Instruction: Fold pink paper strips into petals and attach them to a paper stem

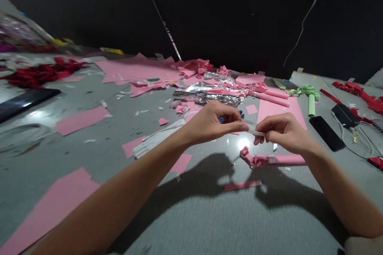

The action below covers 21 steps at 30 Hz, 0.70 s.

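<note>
Writing first: marks on the yellow tube point(112, 50) at back left are too blurred for us to read; the yellow tag point(355, 138) on the charger cable at right is too small. Far edge: grey tabletop point(209, 223) stops at the dark wall point(239, 20), well past our hands. On our side the surface runs down to the frame bottom, pink strip point(243, 185) on it. Tighter on the right: pink roll point(287, 159) just below our right wrist, black phone point(327, 133) beyond it. Silver foil point(221, 91) sits behind our hands. Grip: left hand point(211, 121) and right hand point(283, 131) both pinched narrow, thumb to fingers, on the white strip point(255, 132). Strip bridges the gap between fingertips, above the tabletop, sloping slightly down to the right.
</note>
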Each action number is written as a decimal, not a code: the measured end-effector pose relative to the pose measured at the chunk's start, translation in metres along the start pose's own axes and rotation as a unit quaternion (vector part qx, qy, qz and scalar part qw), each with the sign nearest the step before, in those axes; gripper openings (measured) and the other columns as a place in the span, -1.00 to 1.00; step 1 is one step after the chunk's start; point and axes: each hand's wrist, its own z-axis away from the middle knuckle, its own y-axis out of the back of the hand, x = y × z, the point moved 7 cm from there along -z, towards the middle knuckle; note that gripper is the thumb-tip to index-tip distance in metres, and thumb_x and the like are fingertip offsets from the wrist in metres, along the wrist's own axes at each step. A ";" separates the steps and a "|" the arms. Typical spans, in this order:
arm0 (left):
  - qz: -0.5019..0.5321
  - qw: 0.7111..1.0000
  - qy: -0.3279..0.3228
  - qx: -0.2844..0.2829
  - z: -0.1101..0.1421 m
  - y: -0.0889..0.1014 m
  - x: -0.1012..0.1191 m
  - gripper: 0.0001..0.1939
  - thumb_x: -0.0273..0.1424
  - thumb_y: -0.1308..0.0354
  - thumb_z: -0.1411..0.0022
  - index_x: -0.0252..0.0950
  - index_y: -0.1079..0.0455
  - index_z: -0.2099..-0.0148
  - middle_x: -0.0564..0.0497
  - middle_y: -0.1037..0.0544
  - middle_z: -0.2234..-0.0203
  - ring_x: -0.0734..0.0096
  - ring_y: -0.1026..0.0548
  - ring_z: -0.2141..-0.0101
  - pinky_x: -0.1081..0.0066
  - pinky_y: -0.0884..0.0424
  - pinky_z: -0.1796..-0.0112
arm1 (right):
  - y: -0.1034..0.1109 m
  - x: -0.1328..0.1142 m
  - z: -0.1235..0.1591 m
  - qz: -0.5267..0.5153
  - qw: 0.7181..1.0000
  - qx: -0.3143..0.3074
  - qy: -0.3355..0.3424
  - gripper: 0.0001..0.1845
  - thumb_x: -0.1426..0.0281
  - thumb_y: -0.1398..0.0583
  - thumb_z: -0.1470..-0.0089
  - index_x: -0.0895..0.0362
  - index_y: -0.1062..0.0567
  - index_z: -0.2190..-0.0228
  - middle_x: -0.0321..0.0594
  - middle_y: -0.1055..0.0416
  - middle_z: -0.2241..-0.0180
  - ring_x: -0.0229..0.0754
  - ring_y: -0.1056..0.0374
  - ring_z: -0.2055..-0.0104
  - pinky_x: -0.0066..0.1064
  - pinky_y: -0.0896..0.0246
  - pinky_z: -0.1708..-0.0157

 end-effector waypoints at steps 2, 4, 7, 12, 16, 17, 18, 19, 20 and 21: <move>0.004 1.000 0.006 0.000 0.000 0.000 -0.001 -0.61 -0.11 -0.34 -0.28 -0.27 -0.51 0.47 0.09 -0.42 0.63 0.48 -0.29 0.54 0.46 -0.17 0.49 | 0.001 0.001 0.000 -0.015 1.000 0.002 0.003 -0.67 0.58 -0.17 0.05 0.12 -0.71 0.35 -0.24 -0.67 0.43 -0.19 -0.56 0.38 -0.39 -0.35 0.41; 0.007 1.000 0.009 -0.003 -0.001 0.000 -0.002 -0.61 -0.11 -0.34 -0.27 -0.27 -0.50 0.48 0.09 -0.41 0.63 0.47 -0.28 0.54 0.46 -0.17 0.48 | 0.001 0.001 -0.001 -0.019 1.000 0.000 0.001 -0.74 0.55 -0.22 -0.02 0.12 -0.72 0.33 -0.23 -0.67 0.43 -0.18 -0.56 0.38 -0.38 -0.35 0.41; 0.013 1.000 0.011 -0.006 -0.001 0.000 -0.003 -0.62 -0.13 -0.34 -0.27 -0.27 -0.51 0.47 0.10 -0.41 0.62 0.48 -0.27 0.53 0.45 -0.17 0.48 | 0.000 0.001 0.000 -0.014 1.000 -0.003 -0.011 -0.87 0.46 -0.31 -0.11 0.12 -0.72 0.32 -0.22 -0.67 0.43 -0.18 -0.56 0.38 -0.38 -0.36 0.41; 0.007 1.000 0.004 -0.005 -0.001 -0.001 -0.003 -0.65 -0.16 -0.35 -0.26 -0.28 -0.51 0.48 0.10 -0.40 0.63 0.48 -0.27 0.53 0.45 -0.15 0.48 | 0.000 0.003 -0.001 -0.005 1.000 0.008 -0.018 -0.85 0.49 -0.30 -0.06 0.12 -0.72 0.36 -0.23 -0.65 0.45 -0.18 -0.56 0.38 -0.38 -0.36 0.40; 0.016 1.000 0.011 -0.009 -0.002 -0.002 -0.004 -0.64 -0.15 -0.34 -0.26 -0.28 -0.52 0.48 0.10 -0.40 0.64 0.49 -0.25 0.55 0.46 -0.15 0.49 | 0.000 0.006 0.000 -0.021 1.000 0.003 -0.021 -0.74 0.56 -0.23 0.02 0.12 -0.72 0.36 -0.24 -0.66 0.44 -0.18 -0.56 0.38 -0.38 -0.37 0.39; 0.020 1.000 0.013 -0.009 -0.002 -0.002 -0.005 -0.63 -0.14 -0.34 -0.26 -0.28 -0.51 0.48 0.10 -0.40 0.64 0.49 -0.25 0.54 0.46 -0.15 0.49 | 0.000 0.006 0.000 -0.024 0.999 0.002 -0.021 -0.73 0.56 -0.23 0.02 0.12 -0.73 0.34 -0.24 -0.66 0.43 -0.18 -0.56 0.38 -0.38 -0.37 0.39; 0.024 1.000 0.015 -0.008 -0.002 -0.001 -0.005 -0.62 -0.13 -0.34 -0.26 -0.28 -0.51 0.48 0.10 -0.40 0.63 0.48 -0.25 0.54 0.46 -0.14 0.49 | 0.000 0.006 0.000 -0.026 0.999 0.002 -0.020 -0.75 0.54 -0.25 -0.01 0.12 -0.73 0.33 -0.23 -0.67 0.42 -0.17 -0.57 0.37 -0.38 -0.37 0.38; 0.026 0.999 0.016 -0.007 -0.002 -0.001 -0.006 -0.63 -0.13 -0.35 -0.25 -0.28 -0.51 0.48 0.10 -0.40 0.63 0.48 -0.25 0.54 0.46 -0.14 0.49 | 0.001 0.005 0.000 -0.026 0.999 0.002 -0.019 -0.79 0.52 -0.27 -0.04 0.12 -0.73 0.32 -0.22 -0.67 0.42 -0.17 -0.57 0.37 -0.38 -0.38 0.38; 0.028 0.999 0.016 -0.008 -0.002 -0.001 -0.006 -0.63 -0.14 -0.35 -0.25 -0.28 -0.52 0.48 0.10 -0.40 0.63 0.48 -0.25 0.53 0.46 -0.14 0.49 | 0.001 0.005 0.000 -0.023 1.000 0.003 -0.019 -0.84 0.48 -0.30 -0.08 0.12 -0.73 0.32 -0.21 -0.67 0.42 -0.16 -0.57 0.37 -0.38 -0.38 0.39; 0.028 0.999 0.016 -0.009 -0.002 -0.001 -0.006 -0.64 -0.14 -0.35 -0.25 -0.28 -0.52 0.47 0.10 -0.39 0.63 0.48 -0.25 0.53 0.46 -0.14 0.49 | 0.000 0.005 0.000 -0.019 1.000 0.002 -0.019 -0.87 0.45 -0.32 -0.10 0.12 -0.73 0.33 -0.20 -0.67 0.42 -0.16 -0.57 0.37 -0.38 -0.37 0.39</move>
